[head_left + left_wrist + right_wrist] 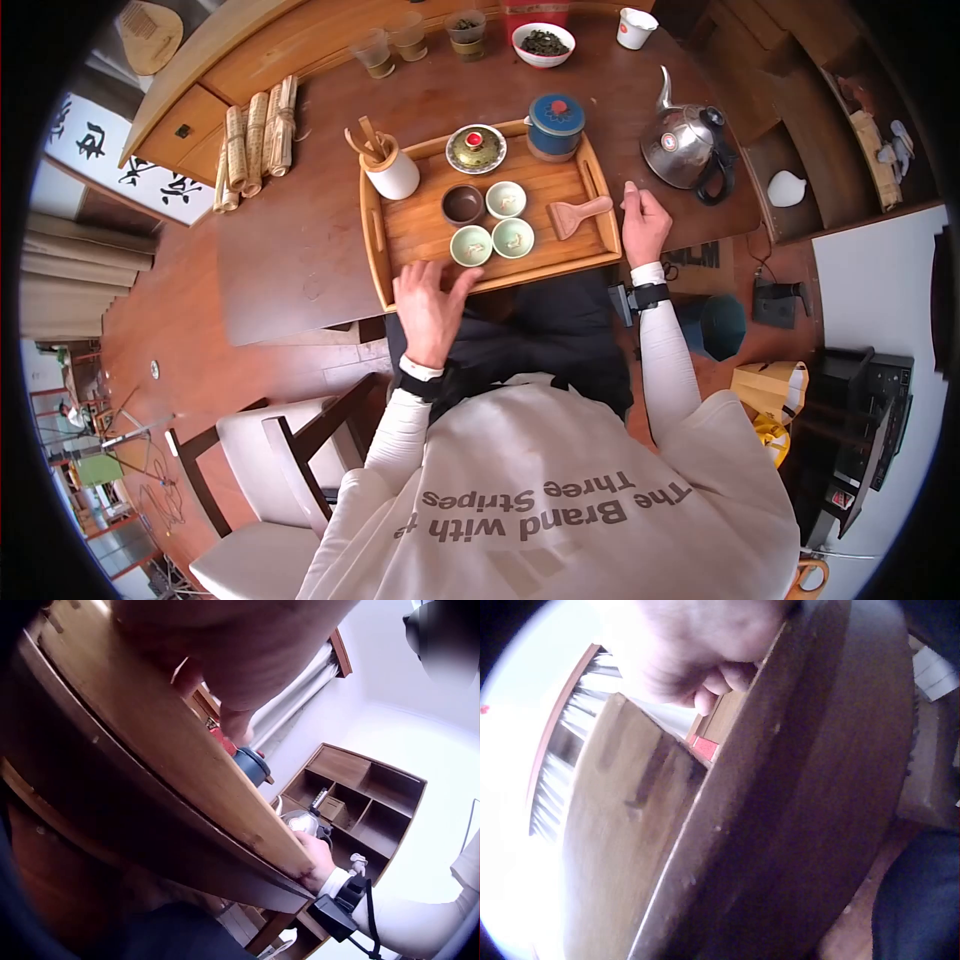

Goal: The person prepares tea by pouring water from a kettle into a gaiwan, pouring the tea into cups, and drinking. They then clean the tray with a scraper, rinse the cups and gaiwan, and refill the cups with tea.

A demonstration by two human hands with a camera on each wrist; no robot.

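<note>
My left hand [430,310] is at the near left edge of a wooden tray [545,278], fingers spread over the rim and thumb close to a pale green cup [470,246]. Two more green cups [513,238] [506,199] and a dark brown cup [462,205] cluster beside it. My right hand [646,225] rests on the table edge right of the tray, its fingers loosely curled around nothing. Also on the tray are a wooden brush-shaped tool [580,216], a lidded bowl [476,148], a blue canister [555,125] and a white holder [395,178] of wooden utensils.
A steel kettle [685,150] stands at the right, beyond my right hand. Toward the back are a bowl of dark leaves [544,45], a white cup [636,28] and several clear cups [467,38]. Bamboo scrolls [260,140] lie at the far left of the table [290,260].
</note>
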